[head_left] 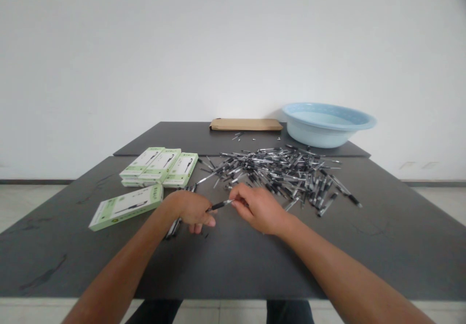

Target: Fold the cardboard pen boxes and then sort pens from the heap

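A pen with a black grip is held between my two hands over the front middle of the table. My left hand is closed on its left end. At the pen's silvery right end, my right hand pinches with thumb and forefinger; the exact tip is hidden by the fingers. Under and beside my left hand lie several pens, partly covered by it. A large loose heap of pens spreads just beyond my right hand.
Green-and-white pen boxes are stacked at the left, with a single box lying nearer me. A light blue basin stands at the back right. Beside it lies flat brown cardboard, with small loose parts in front.
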Action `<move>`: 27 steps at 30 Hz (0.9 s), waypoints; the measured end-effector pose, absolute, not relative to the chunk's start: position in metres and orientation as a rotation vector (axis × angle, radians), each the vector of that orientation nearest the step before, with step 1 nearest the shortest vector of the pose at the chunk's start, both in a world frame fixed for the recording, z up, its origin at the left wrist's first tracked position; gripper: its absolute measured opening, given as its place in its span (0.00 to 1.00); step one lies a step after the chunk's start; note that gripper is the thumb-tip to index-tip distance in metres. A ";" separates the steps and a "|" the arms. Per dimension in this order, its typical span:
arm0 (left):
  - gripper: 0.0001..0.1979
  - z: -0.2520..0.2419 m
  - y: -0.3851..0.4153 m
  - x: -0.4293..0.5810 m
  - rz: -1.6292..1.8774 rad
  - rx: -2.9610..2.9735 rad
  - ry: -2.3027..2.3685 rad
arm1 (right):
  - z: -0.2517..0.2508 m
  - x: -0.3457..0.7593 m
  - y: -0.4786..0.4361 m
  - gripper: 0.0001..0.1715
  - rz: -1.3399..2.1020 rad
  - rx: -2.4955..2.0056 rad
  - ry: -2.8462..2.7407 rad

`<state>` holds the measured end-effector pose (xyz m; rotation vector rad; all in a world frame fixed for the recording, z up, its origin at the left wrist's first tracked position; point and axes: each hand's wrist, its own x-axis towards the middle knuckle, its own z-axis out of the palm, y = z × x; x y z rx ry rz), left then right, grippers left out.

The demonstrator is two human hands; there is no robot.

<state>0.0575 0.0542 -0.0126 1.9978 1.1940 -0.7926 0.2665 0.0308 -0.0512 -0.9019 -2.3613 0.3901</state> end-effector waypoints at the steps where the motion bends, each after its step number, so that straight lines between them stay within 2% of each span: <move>1: 0.19 -0.013 0.054 0.058 -0.789 1.997 1.197 | -0.051 0.266 0.031 0.05 0.391 -0.898 -2.363; 27: 0.21 -0.009 0.052 0.060 -0.816 2.036 1.208 | -0.054 0.267 0.033 0.03 0.404 -0.888 -2.405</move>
